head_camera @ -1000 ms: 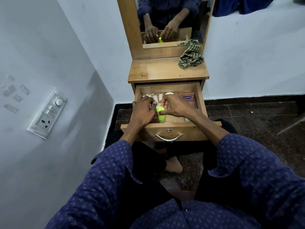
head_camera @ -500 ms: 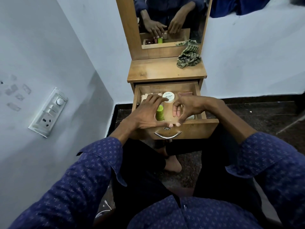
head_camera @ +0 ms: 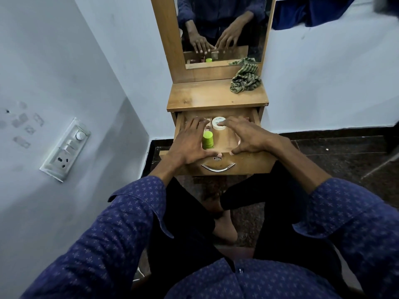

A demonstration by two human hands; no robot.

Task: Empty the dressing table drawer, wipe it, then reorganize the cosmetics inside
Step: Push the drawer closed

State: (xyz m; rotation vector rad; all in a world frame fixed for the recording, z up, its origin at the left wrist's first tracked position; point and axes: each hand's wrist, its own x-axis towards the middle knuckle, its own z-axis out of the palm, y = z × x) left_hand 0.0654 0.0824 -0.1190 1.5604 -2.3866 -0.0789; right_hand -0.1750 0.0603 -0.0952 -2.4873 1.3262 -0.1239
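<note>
Head view: the open drawer of the dressing table sits pulled out toward you, and the cosmetics already lie inside it, which suggests you are in the reorganizing step with emptying and wiping judged done. A lime-green capped bottle lies near the drawer's front left, and a round white jar stands near the back centre; smaller items at the back left are partly hidden under your fingers and cannot be named. Your left hand is spread flat over the left part of the drawer, fingers straight and holding nothing, its thumb reaching along the front edge just beside the green bottle. Your right hand is likewise splayed and empty over the right part, fingertips touching or nearly touching the white jar, thumb resting on the front rail. Both hands appear placed to frame the contents, probably to nudge the items into neat rows or to check their arrangement. Below the thumbs, the curved metal handle marks the drawer front. On the tabletop, near its back right corner, a crumpled green striped cloth lies set aside, likely the wiping rag. The mirror above reflects both hands and the drawer. A switchboard is mounted on the wall to your left.
</note>
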